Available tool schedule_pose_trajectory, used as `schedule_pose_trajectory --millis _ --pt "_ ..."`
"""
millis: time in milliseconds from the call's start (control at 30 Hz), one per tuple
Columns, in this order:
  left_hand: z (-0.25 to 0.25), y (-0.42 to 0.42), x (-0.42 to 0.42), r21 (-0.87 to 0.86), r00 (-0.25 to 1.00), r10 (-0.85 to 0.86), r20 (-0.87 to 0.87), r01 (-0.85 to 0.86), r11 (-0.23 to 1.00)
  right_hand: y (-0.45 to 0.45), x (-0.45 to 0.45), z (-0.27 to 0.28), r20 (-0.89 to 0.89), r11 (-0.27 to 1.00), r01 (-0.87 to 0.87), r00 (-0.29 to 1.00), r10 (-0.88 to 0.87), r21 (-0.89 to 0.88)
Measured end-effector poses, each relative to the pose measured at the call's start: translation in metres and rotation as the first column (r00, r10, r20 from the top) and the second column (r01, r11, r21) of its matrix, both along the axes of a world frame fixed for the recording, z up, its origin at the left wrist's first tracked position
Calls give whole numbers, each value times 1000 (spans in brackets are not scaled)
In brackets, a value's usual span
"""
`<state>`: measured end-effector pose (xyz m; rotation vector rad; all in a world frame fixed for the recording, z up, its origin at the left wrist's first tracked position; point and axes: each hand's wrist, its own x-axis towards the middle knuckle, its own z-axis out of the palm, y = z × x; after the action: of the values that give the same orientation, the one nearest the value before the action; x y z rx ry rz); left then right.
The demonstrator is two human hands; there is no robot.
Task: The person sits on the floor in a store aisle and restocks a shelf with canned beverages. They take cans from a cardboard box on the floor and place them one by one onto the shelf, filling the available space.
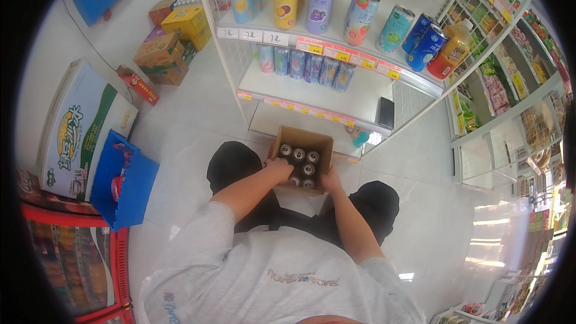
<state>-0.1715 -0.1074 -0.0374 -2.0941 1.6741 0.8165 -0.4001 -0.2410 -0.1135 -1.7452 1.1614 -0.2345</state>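
Note:
An open cardboard box [331,148] stands low between my knees, in front of the shelf unit. Several drink cans [299,154] stand upright inside it, their metal tops facing up. My left hand [280,171] reaches over the box's left side, with its fingers at a can near that wall. The fingertips are partly hidden, so whether they grip the can cannot be told. At the box's right side, my right hand [331,181] holds the cardboard wall.
RIO cans [286,2] line the upper shelf, beside an orange bottle [450,49]. Smaller cans [297,64] and a dark flat object [386,112] occupy the shelf below. Cartons [161,58], a blue bin [135,189] and a red-framed cooler [121,265] stand left.

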Motion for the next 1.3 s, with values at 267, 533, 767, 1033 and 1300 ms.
schedule_pose_trajectory --millis 267,533,767,1033,1300 --pt "28 25 25 -328 950 -47 -309 -60 943 0 0 -12 113 1000 -13 993 14 -13" --pt "62 63 60 -370 618 341 -708 -737 566 -3 -1 -19 26 1000 3 1000 -3 10" --pt "100 47 131 -479 587 388 -710 -807 344 1 1 -8 96 999 12 995 -16 39" --pt "150 -30 239 -848 961 113 -251 -274 454 4 -1 8 41 1000 20 999 -20 6" --pt "165 -103 317 -829 956 273 -104 -235 507 4 -6 17 16 998 0 1000 -1 61"
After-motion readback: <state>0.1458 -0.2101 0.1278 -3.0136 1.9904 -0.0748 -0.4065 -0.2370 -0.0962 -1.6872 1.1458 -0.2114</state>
